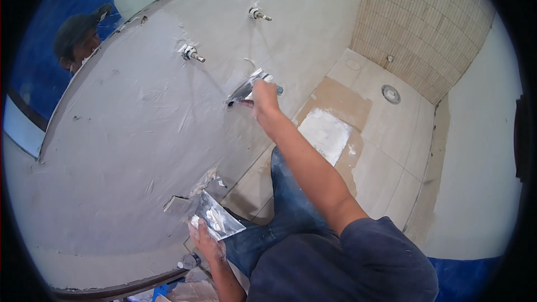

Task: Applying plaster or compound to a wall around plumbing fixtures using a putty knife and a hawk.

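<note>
My right hand (pixel 265 99) is closed round the handle of a plastering trowel (pixel 244 89), a flat metal blade. Its blade lies against the grey-white plastered wall (pixel 128 151), with its lower corner beside a small dark hole (pixel 230 104). Down by my knee, my left hand (pixel 206 241) grips a wide metal blade (pixel 230 225) with white plaster smeared on its face. The fingers of that hand are partly hidden behind it. Two metal pipe stubs, a near one (pixel 193 53) and a far one (pixel 259 15), stick out of the wall above the trowel.
Floor tiles carry brown cardboard (pixel 335 96) with a white-smeared patch (pixel 326 136). A round drain (pixel 391 94) lies before a narrow-tiled wall (pixel 414 17). A plastic bottle (pixel 189 261) is by my left forearm. Beyond the wall's edge shows a capped head (pixel 78 36).
</note>
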The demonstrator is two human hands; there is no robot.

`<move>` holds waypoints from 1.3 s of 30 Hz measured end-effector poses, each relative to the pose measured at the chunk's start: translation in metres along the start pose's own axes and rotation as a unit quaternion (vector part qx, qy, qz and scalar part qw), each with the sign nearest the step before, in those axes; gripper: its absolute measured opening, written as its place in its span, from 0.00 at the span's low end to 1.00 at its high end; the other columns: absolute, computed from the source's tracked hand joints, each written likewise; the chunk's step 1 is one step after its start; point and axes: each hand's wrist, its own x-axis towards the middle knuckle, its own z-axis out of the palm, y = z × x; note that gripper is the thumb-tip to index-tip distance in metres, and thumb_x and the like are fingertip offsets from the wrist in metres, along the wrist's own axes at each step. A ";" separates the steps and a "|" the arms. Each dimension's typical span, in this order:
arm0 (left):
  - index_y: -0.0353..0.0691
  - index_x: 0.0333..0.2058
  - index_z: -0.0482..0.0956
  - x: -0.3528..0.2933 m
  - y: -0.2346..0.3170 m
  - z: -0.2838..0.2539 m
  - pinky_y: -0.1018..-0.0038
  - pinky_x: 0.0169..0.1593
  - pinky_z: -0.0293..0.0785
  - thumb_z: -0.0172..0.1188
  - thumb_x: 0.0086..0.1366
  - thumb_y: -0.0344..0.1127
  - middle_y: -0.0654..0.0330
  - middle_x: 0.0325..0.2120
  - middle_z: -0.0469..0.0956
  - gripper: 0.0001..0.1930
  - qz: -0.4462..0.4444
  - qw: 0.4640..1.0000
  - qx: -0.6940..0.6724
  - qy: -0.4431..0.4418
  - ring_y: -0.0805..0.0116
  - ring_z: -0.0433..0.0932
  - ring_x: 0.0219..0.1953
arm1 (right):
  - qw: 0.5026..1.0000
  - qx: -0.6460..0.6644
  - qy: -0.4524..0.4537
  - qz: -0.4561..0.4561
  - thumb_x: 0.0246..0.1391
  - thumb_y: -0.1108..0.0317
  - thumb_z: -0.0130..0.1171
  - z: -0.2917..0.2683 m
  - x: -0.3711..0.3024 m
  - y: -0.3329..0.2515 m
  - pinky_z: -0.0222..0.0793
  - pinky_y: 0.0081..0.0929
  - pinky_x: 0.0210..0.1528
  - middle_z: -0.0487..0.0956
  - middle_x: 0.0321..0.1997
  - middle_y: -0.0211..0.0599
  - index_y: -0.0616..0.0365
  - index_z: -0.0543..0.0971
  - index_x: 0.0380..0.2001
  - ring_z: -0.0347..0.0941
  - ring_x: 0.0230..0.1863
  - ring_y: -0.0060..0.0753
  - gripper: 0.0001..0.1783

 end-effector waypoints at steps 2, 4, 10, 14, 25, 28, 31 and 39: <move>0.34 0.63 0.68 0.000 0.001 0.000 0.63 0.55 0.79 0.59 0.73 0.30 0.54 0.53 0.77 0.22 0.000 1.000 -0.003 -0.011 0.62 0.80 0.52 | 1.000 0.002 0.011 0.011 0.57 0.72 0.49 0.002 0.016 -0.010 0.82 0.55 0.42 0.73 0.51 0.53 0.68 0.71 0.51 0.77 0.48 0.51 0.19; 0.34 0.64 0.68 -0.002 0.004 0.004 0.63 0.56 0.79 0.59 0.74 0.30 0.53 0.53 0.78 0.23 -0.007 1.000 -0.003 -0.010 0.62 0.80 0.53 | 0.999 0.006 0.039 0.037 0.57 0.73 0.48 0.005 0.026 -0.016 0.81 0.55 0.40 0.77 0.44 0.49 0.68 0.69 0.54 0.77 0.48 0.53 0.21; 0.35 0.64 0.68 0.002 -0.006 -0.005 0.63 0.56 0.79 0.59 0.74 0.31 0.54 0.53 0.78 0.23 -0.013 1.000 -0.007 -0.016 0.61 0.81 0.52 | 0.905 -0.327 0.124 -0.241 0.59 0.71 0.49 0.030 0.019 0.023 0.76 0.43 0.43 0.78 0.42 0.51 0.71 0.70 0.52 0.79 0.47 0.47 0.20; 0.35 0.64 0.68 0.002 -0.005 -0.012 0.63 0.56 0.79 0.60 0.74 0.32 0.54 0.53 0.78 0.23 -0.013 0.999 -0.023 -0.023 0.62 0.81 0.52 | 0.933 -0.263 0.095 -0.227 0.60 0.70 0.49 0.018 0.008 0.024 0.76 0.38 0.45 0.79 0.40 0.50 0.73 0.71 0.49 0.81 0.41 0.43 0.18; 0.35 0.63 0.70 0.003 -0.014 -0.022 0.63 0.57 0.79 0.59 0.73 0.31 0.55 0.54 0.78 0.22 -0.019 1.000 -0.017 -0.013 0.62 0.81 0.53 | 0.998 -0.014 -0.015 0.062 0.65 0.68 0.47 0.018 0.059 -0.038 0.83 0.65 0.47 0.72 0.55 0.60 0.71 0.68 0.57 0.79 0.51 0.64 0.21; 0.34 0.64 0.69 0.002 -0.014 -0.005 0.64 0.57 0.78 0.59 0.74 0.31 0.55 0.53 0.78 0.23 -0.017 1.000 -0.010 -0.018 0.62 0.81 0.53 | 0.943 -0.313 0.071 -0.089 0.63 0.69 0.49 0.033 0.071 -0.021 0.82 0.57 0.50 0.72 0.55 0.61 0.73 0.71 0.55 0.79 0.50 0.62 0.21; 0.34 0.65 0.68 -0.006 -0.007 -0.003 0.64 0.57 0.78 0.59 0.74 0.32 0.55 0.54 0.77 0.24 -0.030 0.999 -0.014 -0.023 0.62 0.80 0.53 | 0.759 -0.583 0.083 -0.278 0.61 0.66 0.53 0.041 0.009 0.026 0.80 0.48 0.50 0.71 0.60 0.67 0.75 0.73 0.52 0.79 0.51 0.61 0.22; 0.34 0.66 0.66 -0.004 -0.007 -0.002 0.64 0.57 0.78 0.59 0.74 0.33 0.54 0.55 0.76 0.26 -0.031 0.999 0.002 -0.009 0.62 0.80 0.53 | 1.000 0.022 0.015 0.000 0.61 0.72 0.47 -0.010 0.025 -0.019 0.83 0.55 0.53 0.72 0.57 0.59 0.70 0.70 0.51 0.78 0.53 0.57 0.17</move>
